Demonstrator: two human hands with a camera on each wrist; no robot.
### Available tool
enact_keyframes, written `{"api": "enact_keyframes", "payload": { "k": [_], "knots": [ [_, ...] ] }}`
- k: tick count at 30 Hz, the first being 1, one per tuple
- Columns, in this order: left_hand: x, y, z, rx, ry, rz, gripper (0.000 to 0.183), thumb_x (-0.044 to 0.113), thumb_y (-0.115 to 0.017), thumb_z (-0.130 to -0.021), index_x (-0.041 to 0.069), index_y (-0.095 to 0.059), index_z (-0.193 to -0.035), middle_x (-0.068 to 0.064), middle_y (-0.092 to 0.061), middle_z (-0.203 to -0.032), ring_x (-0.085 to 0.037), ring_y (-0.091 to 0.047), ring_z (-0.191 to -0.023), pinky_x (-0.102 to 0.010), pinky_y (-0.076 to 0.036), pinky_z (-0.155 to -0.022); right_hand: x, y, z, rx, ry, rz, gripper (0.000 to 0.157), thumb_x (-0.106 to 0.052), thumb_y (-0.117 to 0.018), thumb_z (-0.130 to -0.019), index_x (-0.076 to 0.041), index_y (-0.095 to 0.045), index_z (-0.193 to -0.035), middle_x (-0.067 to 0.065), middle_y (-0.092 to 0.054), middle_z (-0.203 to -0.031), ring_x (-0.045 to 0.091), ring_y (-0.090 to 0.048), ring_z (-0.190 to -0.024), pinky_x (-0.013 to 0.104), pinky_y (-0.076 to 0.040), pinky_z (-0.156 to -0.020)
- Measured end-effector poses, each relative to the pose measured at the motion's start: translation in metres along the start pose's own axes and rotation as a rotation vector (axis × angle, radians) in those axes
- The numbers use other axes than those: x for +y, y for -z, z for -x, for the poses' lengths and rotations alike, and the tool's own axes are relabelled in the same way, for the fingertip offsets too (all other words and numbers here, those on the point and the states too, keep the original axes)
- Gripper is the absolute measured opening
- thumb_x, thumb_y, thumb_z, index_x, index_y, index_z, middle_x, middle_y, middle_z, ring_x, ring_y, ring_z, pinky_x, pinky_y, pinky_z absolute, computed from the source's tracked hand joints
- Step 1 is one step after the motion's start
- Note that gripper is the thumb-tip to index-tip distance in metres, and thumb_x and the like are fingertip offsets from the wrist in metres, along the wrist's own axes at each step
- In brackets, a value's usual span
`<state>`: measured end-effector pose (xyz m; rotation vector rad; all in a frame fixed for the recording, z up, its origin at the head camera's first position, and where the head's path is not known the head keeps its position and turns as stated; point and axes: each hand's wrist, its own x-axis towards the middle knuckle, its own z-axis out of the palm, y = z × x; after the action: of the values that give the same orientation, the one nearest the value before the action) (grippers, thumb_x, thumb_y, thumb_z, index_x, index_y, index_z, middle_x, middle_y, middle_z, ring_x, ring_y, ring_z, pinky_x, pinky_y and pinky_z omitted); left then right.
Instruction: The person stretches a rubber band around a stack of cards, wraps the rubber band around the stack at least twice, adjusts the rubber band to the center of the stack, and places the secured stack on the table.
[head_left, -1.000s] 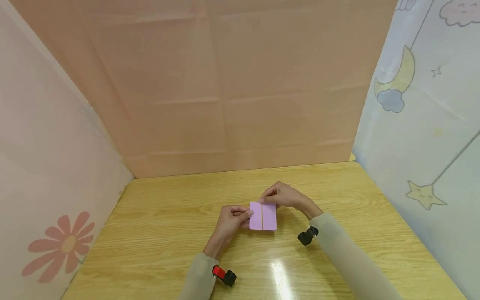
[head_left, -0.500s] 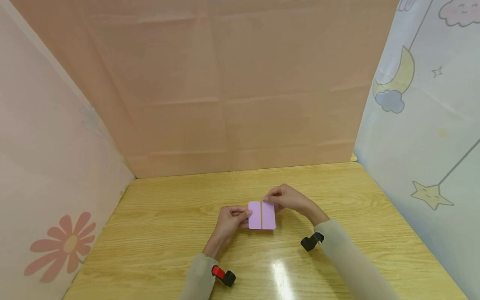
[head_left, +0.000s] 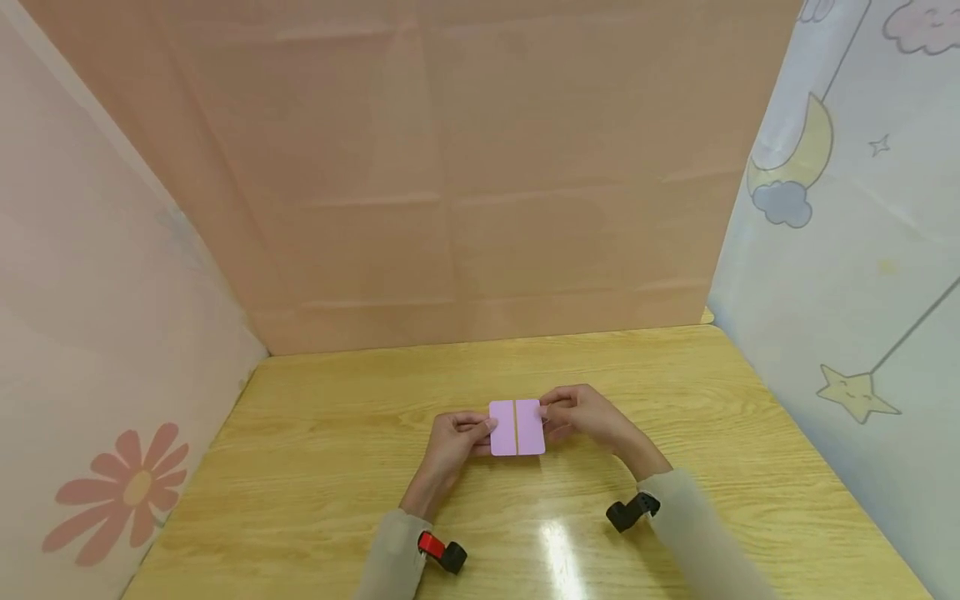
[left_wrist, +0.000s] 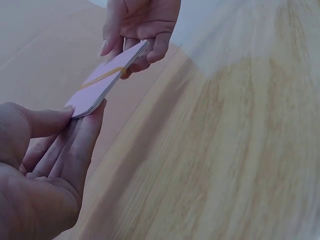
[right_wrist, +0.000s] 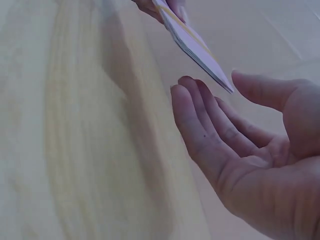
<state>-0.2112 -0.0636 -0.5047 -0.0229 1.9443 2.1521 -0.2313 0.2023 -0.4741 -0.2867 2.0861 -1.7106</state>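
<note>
A small, square pink stack of cards (head_left: 530,429) with rounded corners hangs above the table, a tan rubber band (head_left: 516,427) running round its middle. My left hand (head_left: 452,440) pinches its left edge, thumb on top and fingers beneath. In the left wrist view the layered edge of the stack (left_wrist: 95,92) shows, tilted. At the opposite edge is my right hand (head_left: 588,414). The right wrist view has that hand's thumb (right_wrist: 265,90) and its loosely bent fingers on either side of the stack's corner, apart from it.
The wood-grain table (head_left: 322,467) lies under both hands. An orange-tan cloth (head_left: 480,183) rises behind it. Printed sheets stand at both sides, with a flower (head_left: 135,487) on the left and a moon (head_left: 806,150) on the right. Each wrist wears a black camera (head_left: 622,515).
My right hand has slid from the stack's top edge to its right side and loosened from it. The stack and my left hand have shifted slightly left.
</note>
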Motion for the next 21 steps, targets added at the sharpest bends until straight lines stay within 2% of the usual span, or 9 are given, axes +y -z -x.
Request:
{"api": "enact_keyframes", "payload": {
  "k": [5, 15, 21],
  "knots": [
    [-0.002, 0.001, -0.001, 0.006, 0.005, -0.002, 0.020, 0.007, -0.075, -0.097, -0.009, -0.076, -0.108, -0.013, -0.081, -0.092, -0.015, -0.078, -0.077, -0.030, -0.067, -0.073, 0.010, -0.007, 0.001, 0.050, 0.019, -0.093, 0.039, -0.016, -0.070, -0.102, 0.012, -0.062, -0.128, 0.015, -0.078, -0.110, 0.023, -0.077, -0.098, 0.044, -0.067, -0.088],
    [-0.003, 0.002, 0.000, 0.004, 0.000, -0.004, 0.018, 0.007, -0.075, -0.097, -0.009, -0.076, -0.106, -0.011, -0.081, -0.092, -0.014, -0.077, -0.077, -0.030, -0.067, -0.073, 0.015, -0.018, 0.004, 0.113, 0.027, -0.215, 0.031, -0.009, -0.071, -0.100, 0.013, -0.064, -0.120, 0.002, -0.078, -0.095, 0.017, -0.077, -0.089, 0.036, -0.067, -0.082],
    [-0.002, 0.001, 0.001, 0.000, 0.001, -0.002, 0.018, 0.006, -0.075, -0.097, -0.009, -0.075, -0.107, -0.012, -0.081, -0.092, -0.015, -0.078, -0.077, -0.032, -0.068, -0.073, 0.017, -0.020, 0.006, 0.123, 0.026, -0.241, 0.031, -0.006, -0.072, -0.098, 0.013, -0.064, -0.120, 0.000, -0.078, -0.092, 0.014, -0.077, -0.086, 0.032, -0.067, -0.078]
  ]
}}
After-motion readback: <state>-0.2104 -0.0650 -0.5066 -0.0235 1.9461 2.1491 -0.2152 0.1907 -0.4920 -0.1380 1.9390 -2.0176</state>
